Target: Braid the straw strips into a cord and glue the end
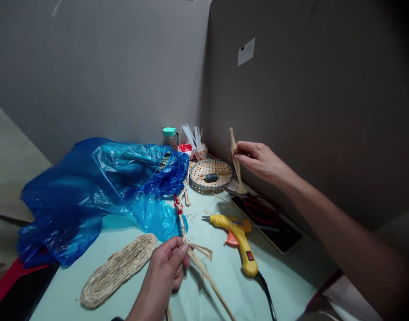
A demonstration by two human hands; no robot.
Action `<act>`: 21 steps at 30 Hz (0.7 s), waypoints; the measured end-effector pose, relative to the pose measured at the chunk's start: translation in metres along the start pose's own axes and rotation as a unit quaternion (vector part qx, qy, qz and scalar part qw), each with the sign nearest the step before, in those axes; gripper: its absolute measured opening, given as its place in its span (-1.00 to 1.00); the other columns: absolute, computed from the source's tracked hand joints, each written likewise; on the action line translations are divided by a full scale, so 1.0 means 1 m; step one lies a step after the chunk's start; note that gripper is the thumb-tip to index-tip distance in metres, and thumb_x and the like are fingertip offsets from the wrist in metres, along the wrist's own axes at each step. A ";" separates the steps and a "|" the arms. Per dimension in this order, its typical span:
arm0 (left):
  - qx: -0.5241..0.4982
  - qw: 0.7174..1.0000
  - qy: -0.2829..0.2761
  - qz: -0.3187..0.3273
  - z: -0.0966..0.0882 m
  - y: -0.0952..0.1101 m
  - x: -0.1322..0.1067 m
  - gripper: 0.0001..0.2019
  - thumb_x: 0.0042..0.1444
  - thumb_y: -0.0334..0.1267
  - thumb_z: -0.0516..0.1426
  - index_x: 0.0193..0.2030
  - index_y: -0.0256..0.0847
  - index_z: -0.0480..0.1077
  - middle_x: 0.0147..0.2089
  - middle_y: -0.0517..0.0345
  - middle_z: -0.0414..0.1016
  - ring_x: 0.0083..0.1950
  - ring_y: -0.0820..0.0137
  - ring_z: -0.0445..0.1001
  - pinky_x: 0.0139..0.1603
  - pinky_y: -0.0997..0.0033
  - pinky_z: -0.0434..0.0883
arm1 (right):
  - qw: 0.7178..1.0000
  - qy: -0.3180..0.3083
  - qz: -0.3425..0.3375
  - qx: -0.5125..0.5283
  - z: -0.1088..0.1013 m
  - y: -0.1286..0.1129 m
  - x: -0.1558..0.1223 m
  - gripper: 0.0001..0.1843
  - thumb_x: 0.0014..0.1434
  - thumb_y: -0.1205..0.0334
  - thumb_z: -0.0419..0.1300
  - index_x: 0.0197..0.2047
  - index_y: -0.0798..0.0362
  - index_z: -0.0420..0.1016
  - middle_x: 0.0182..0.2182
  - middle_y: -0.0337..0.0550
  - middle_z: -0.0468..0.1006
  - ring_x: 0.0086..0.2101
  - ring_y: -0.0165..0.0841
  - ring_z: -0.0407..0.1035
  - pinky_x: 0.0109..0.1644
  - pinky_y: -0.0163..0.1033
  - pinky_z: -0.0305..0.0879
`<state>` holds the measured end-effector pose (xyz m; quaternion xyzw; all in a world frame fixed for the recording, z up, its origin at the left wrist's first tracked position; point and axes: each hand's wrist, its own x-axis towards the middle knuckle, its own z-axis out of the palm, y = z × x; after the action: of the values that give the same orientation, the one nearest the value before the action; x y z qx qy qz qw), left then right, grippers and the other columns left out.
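Between the thumb and fingers of my left hand (pixel 169 263) is the end of a braided straw cord (pixel 183 223), with loose strands fanning out to the right. The cord runs back toward the blue bag, with a bit of red on it. My right hand (pixel 258 160) is raised at the right and pinches a pale dry straw strip (pixel 236 162), which hangs down toward the table. An oval coiled straw mat (pixel 119 269) lies left of my left hand. A yellow glue gun (pixel 239 240) with an orange trigger rests between my hands.
A large blue plastic bag (pixel 100 178) covers the left side. Behind stand a round woven basket (pixel 196 189) holding a dark thread spool (pixel 211 178), a cup (pixel 200 154) of glue sticks, and a green-lidded jar (pixel 170 136). Red-handled scissors (pixel 261 209) lie over a dark phone (pixel 278 232).
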<state>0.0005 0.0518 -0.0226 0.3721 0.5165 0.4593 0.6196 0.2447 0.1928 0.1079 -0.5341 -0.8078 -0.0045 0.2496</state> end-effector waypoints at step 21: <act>0.019 0.999 0.027 0.026 0.007 0.016 -0.012 -0.80 0.08 -0.18 0.16 -0.39 -0.27 0.31 -0.54 0.29 0.32 -0.66 0.68 0.00 -0.66 0.59 -0.10 | 0.933 -0.296 -0.048 0.198 0.045 -0.083 -0.114 -0.68 0.25 0.20 -0.01 -0.53 0.07 0.24 -0.62 -0.28 0.27 -0.53 -0.44 0.15 -0.45 -0.30 -0.10</act>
<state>0.0044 0.0449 -0.0030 0.3850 0.5319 0.4752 0.5858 0.1903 0.0715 0.0438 -0.4114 -0.8543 0.3017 0.0993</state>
